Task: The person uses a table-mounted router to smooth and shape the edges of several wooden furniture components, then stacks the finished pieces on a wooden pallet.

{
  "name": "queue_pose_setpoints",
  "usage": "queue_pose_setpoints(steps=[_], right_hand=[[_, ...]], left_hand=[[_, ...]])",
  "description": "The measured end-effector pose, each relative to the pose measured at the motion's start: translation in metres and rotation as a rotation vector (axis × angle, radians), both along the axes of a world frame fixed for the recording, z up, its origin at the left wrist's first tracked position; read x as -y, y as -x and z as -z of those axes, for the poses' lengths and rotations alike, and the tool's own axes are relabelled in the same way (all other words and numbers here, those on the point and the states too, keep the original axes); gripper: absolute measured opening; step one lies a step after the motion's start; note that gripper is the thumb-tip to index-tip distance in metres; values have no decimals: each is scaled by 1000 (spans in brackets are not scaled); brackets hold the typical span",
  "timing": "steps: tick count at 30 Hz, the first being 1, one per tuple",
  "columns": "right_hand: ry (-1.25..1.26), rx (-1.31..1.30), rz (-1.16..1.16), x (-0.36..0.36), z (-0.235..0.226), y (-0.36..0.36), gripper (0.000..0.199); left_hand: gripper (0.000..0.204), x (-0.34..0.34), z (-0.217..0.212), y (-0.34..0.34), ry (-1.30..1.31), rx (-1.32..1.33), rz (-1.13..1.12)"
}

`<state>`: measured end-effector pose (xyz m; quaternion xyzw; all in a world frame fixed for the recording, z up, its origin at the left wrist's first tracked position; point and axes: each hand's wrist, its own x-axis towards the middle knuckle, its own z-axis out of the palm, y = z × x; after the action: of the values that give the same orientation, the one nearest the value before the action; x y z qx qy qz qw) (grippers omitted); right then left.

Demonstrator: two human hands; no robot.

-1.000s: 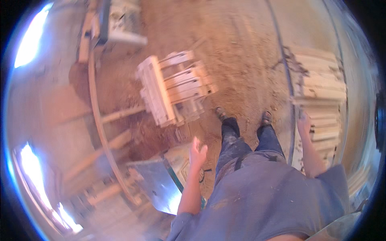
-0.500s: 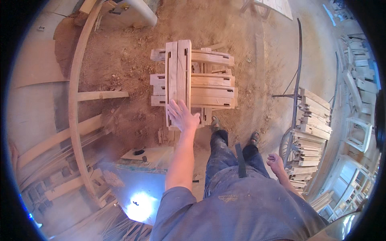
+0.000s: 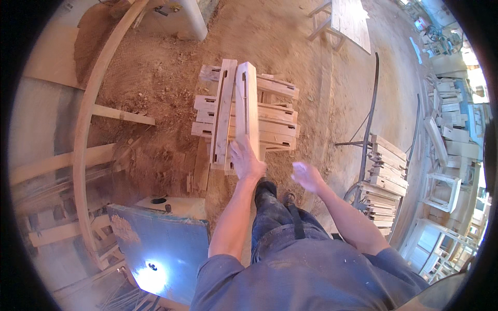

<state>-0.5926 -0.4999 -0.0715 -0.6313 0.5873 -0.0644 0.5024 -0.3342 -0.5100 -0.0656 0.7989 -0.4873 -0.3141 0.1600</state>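
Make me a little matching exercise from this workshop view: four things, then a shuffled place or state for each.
1. left hand
2. right hand
3. blue-grey panel
4. wooden bench

A. picture's upper right
B. holding nothing
C. at a wooden beam's near end
D. picture's lower left

Pairs: 1-C, 2-B, 3-D, 4-A

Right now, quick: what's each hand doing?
Left hand: holding the near end of a wooden beam.
Right hand: open, blurred, holding nothing.

wd tbl (image 3: 351,23) top rt | pale frame (image 3: 440,206) rt | shiny panel (image 3: 174,241) low lt
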Motion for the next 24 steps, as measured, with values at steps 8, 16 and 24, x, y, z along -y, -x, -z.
queue_pose_setpoints(steps=[8, 16, 24], right_hand=[[-811, 1118, 333, 11, -81, -13, 70], [-221, 587, 227, -67, -66, 56, 39], [294, 338, -450, -207, -112, -48, 106]], left_hand=[[117, -143, -105, 115, 317, -1256, -192], [84, -291, -94, 165, 203, -525, 280], [67, -425, -125, 110, 94, -330, 27]])
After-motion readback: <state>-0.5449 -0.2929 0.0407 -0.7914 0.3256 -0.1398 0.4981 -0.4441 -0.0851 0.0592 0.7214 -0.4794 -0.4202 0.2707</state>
